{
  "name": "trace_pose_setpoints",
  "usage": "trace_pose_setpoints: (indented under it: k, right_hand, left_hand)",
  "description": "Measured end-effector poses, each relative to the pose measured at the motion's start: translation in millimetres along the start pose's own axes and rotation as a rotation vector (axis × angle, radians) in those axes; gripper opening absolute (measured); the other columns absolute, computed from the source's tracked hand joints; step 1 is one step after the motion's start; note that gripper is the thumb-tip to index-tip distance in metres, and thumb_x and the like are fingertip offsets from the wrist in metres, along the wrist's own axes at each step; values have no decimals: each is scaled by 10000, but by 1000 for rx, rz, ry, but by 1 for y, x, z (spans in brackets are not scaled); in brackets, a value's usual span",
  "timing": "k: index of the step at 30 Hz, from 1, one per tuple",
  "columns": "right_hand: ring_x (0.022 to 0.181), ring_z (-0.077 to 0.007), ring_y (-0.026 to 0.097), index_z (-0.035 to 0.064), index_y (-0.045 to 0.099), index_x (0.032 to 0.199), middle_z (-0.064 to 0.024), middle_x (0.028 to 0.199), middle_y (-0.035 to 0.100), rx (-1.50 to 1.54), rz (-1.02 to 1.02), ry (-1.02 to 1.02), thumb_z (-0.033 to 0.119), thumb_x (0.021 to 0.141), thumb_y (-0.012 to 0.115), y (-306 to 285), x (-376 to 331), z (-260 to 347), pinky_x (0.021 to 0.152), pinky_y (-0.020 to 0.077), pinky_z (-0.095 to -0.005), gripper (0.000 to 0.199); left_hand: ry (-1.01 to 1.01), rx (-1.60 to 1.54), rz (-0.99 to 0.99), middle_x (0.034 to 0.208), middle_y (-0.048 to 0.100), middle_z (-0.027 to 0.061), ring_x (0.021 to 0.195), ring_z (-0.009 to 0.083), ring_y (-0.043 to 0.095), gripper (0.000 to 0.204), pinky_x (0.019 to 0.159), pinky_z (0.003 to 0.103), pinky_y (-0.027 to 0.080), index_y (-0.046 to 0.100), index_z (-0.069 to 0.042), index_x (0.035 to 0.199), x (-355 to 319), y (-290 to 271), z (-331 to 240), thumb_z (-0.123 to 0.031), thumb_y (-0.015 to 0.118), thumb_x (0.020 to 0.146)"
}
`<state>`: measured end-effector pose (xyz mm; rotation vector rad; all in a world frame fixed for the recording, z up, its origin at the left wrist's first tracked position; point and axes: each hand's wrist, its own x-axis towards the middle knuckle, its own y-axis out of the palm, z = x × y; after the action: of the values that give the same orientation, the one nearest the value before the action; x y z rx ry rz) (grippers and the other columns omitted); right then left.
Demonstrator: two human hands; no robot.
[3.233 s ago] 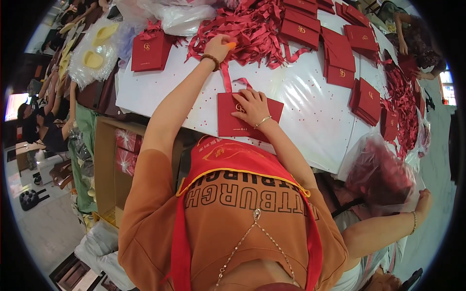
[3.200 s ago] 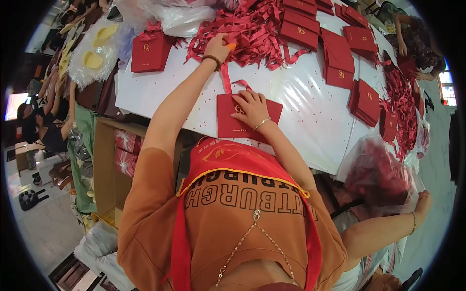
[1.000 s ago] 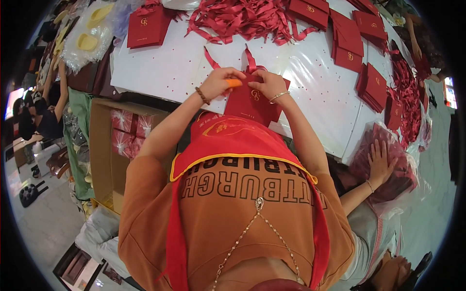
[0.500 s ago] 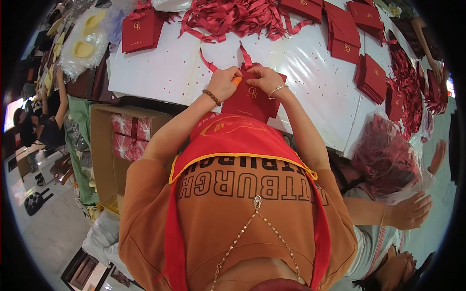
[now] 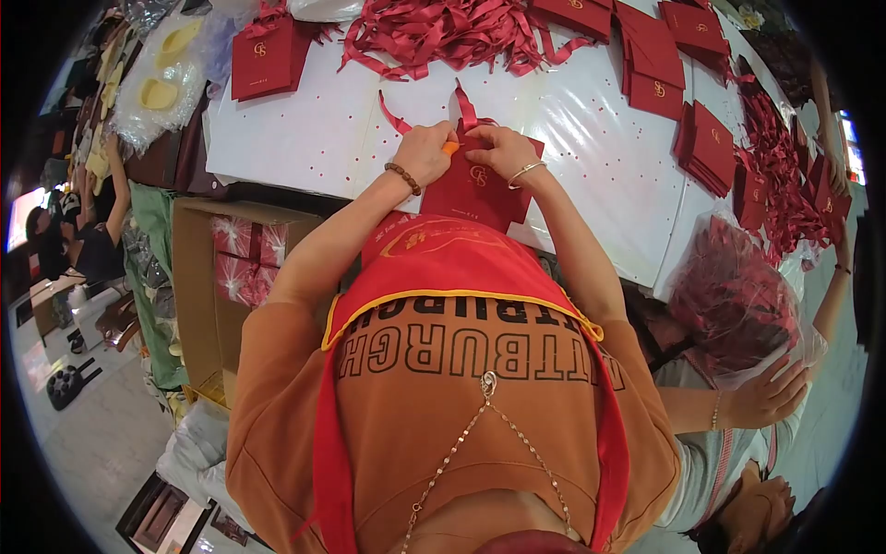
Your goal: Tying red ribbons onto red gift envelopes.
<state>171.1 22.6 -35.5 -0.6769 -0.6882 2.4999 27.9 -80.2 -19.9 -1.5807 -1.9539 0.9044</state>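
My left hand (image 5: 426, 155) is closed around a small orange object (image 5: 450, 148), mostly hidden by the fingers, so its kind cannot be made out. It is close to the upper edge of a dark red paper gift bag (image 5: 475, 198) with gold print, lying at the table's near edge against my apron. My right hand (image 5: 501, 152) pinches that bag near its upper edge. A red ribbon (image 5: 466, 106) sticks up from the bag's top between my hands, and another ribbon end (image 5: 395, 114) lies just beyond my left hand.
A heap of red ribbons (image 5: 443, 37) covers the far middle of the white table (image 5: 277, 138). Stacked red bags (image 5: 706, 148) lie to the right and at the far left. A carton (image 5: 198, 268) with wrapped red packs stands at left. A co-worker's hand (image 5: 771, 392) is at right, beside a plastic-wrapped red bundle (image 5: 738, 295).
My hands have hardly moved; the left fingers shift slightly at the bag's top edge. At the right, one co-worker's hand has moved to the wrapped bundle, and another arm reaches up to the bags.
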Motion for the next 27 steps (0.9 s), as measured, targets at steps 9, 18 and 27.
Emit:
trace_pose_setpoints:
  k: [9,18,27]
  right_hand:
    - [815,-265,591,170,613,984,-78,880,632,-43,-76,-41,316,686,640,4,-3,4,739,450,-360,332]
    - [762,-245,599,161,609,935,-56,818,639,65,-140,-102,293,693,655,4,-10,-2,706,446,-359,280]
    - [670,-181,564,151,619,865,-11,670,616,-330,-295,-184,304,742,621,3,-41,25,692,301,-349,196]
  left_hand:
    - [181,445,81,729,595,168,654,330,593,165,581,407,474,512,-1,842,3,3,-31,-43,523,683]
    - [187,256,46,796,592,75,760,294,558,135,640,408,436,548,-97,785,15,-16,-18,-162,607,683]
    - [-159,143,620,925,576,42,750,190,563,242,707,326,413,629,-116,826,55,-46,-17,-336,605,731]
